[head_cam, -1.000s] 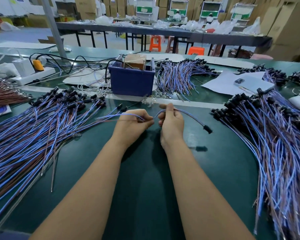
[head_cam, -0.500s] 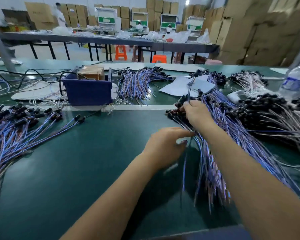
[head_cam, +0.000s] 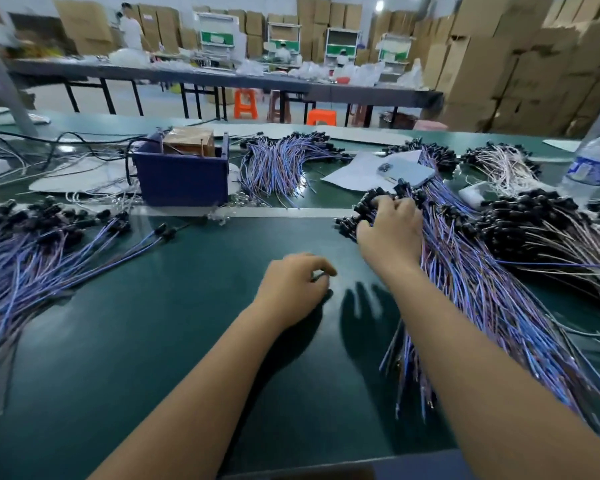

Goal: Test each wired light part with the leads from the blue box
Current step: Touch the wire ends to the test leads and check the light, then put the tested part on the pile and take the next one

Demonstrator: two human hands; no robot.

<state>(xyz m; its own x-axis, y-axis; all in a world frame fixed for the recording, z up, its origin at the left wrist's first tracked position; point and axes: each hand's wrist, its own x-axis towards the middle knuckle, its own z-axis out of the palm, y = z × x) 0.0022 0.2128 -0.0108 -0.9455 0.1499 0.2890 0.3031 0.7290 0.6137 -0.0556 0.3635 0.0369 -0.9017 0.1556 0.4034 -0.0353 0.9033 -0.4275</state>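
The right hand (head_cam: 390, 230) digs into the big right pile (head_cam: 471, 271); whether it holds a part is hard to tell. The left hand (head_cam: 293, 285) rests loosely curled, empty. Another pile (head_cam: 32, 244) lies left of the blue box (head_cam: 181, 178). Plenty looks left to test.

Blue box (head_cam: 184, 178); wired parts (head_cam: 471, 271) heaped right

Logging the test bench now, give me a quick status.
Right hand reaching into the right-side wire pile, grip unclear. Left hand loosely curled, holding nothing. Blue box untouched. Nothing in the way.
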